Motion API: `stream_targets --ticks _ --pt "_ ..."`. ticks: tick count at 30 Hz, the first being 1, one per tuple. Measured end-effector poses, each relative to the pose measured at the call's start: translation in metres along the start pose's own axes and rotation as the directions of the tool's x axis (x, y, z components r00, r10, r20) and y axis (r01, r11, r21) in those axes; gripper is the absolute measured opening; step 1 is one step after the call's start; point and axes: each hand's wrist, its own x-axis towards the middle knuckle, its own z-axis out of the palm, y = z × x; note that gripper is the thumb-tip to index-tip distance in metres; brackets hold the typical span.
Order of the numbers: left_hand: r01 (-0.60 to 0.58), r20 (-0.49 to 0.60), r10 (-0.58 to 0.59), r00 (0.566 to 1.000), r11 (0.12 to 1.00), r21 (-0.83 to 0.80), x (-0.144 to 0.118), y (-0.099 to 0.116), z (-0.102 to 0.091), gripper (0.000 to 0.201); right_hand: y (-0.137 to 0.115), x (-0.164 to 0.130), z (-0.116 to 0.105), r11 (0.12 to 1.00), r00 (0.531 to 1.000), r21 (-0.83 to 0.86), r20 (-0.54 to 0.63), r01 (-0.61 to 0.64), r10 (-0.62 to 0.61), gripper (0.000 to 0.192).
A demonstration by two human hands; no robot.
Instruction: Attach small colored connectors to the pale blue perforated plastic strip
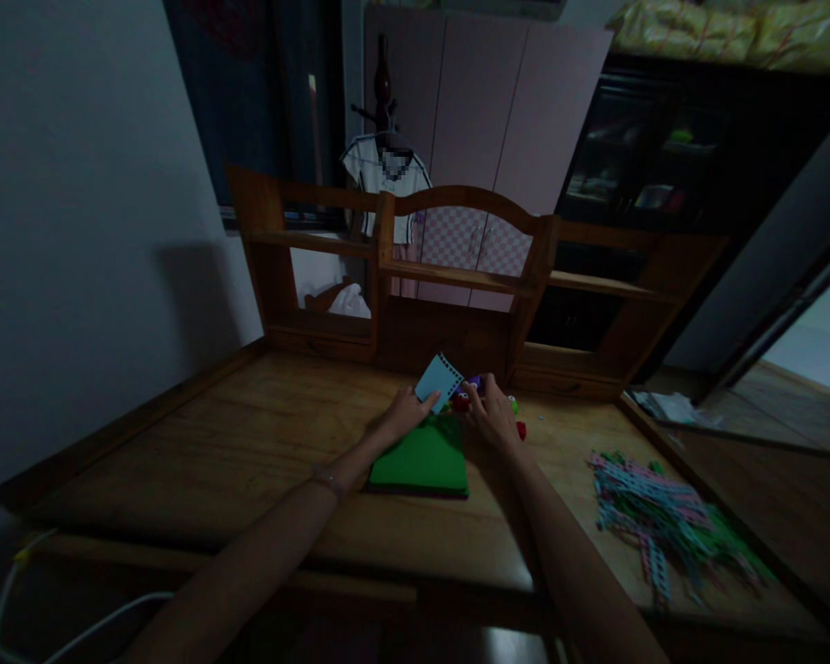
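Observation:
My left hand (pixel 408 410) pinches a small light blue sheet (pixel 437 382), thumb on its face. A row of holes runs along the sheet's upper right edge, and it is held tilted above a stack of green sheets (pixel 421 459) on the table. My right hand (pixel 492 415) is just right of the blue sheet, its fingers curled and drawn together; what they hold, if anything, is hidden. Around its fingertips lie small red and purple pieces with eye-like spots (pixel 460 402), partly covered by the hand. A red piece (pixel 521 431) shows beyond its right side.
At the right of the wooden table (pixel 297 433) lies a tangled pile of pink, blue and green perforated strips (pixel 657 507). A wooden shelf unit (pixel 456 272) rises along the back edge. A wall (pixel 103 231) borders the left, and a white cable (pixel 103 627) hangs at front left.

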Motion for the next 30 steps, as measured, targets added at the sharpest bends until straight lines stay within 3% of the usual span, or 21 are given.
stream_targets --ticks 5,8,10,12,14,17,19,21,30 --pt "0.039 -0.011 -0.039 0.999 0.999 -0.002 0.0 0.001 -0.004 0.031 -0.003 0.005 -0.005 0.999 0.989 0.022 -0.141 0.046 -0.042 0.035" --pt "0.063 -0.054 -0.069 0.996 0.993 -0.098 0.001 -0.001 -0.005 0.035 -0.002 0.008 -0.003 0.994 0.972 0.112 -0.231 -0.01 0.036 0.037" --pt "0.115 -0.053 -0.13 0.99 0.968 -0.224 0.002 -0.004 -0.004 0.039 -0.001 0.008 -0.001 0.969 0.966 0.238 -0.228 -0.07 0.125 0.039" --pt "0.185 -0.012 -0.205 0.979 0.905 -0.382 0.004 -0.006 -0.003 0.043 -0.001 0.008 0.002 0.898 0.965 0.418 -0.148 -0.137 0.216 0.042" --pt "0.233 0.03 -0.251 0.968 0.837 -0.495 0.005 -0.006 -0.002 0.046 -0.004 0.008 0.004 0.771 0.966 0.606 -0.01 -0.198 0.257 0.046" --pt "0.251 0.035 -0.28 0.959 0.791 -0.558 0.005 -0.001 -0.003 0.046 -0.011 0.006 0.006 0.562 0.959 0.78 0.181 -0.274 0.216 0.046" --pt "0.253 0.031 -0.287 0.957 0.781 -0.571 0.004 0.003 -0.004 0.045 -0.014 0.006 0.008 0.474 0.949 0.823 0.259 -0.313 0.178 0.043" --pt "0.25 0.031 -0.284 0.958 0.78 -0.574 0.004 0.007 -0.005 0.045 -0.014 0.005 0.011 0.438 0.94 0.832 0.298 -0.342 0.168 0.042" --pt "0.209 0.014 -0.235 0.972 0.832 -0.514 0.003 0.003 -0.002 0.042 -0.012 0.006 0.012 0.436 0.918 0.808 0.352 -0.397 0.183 0.044"
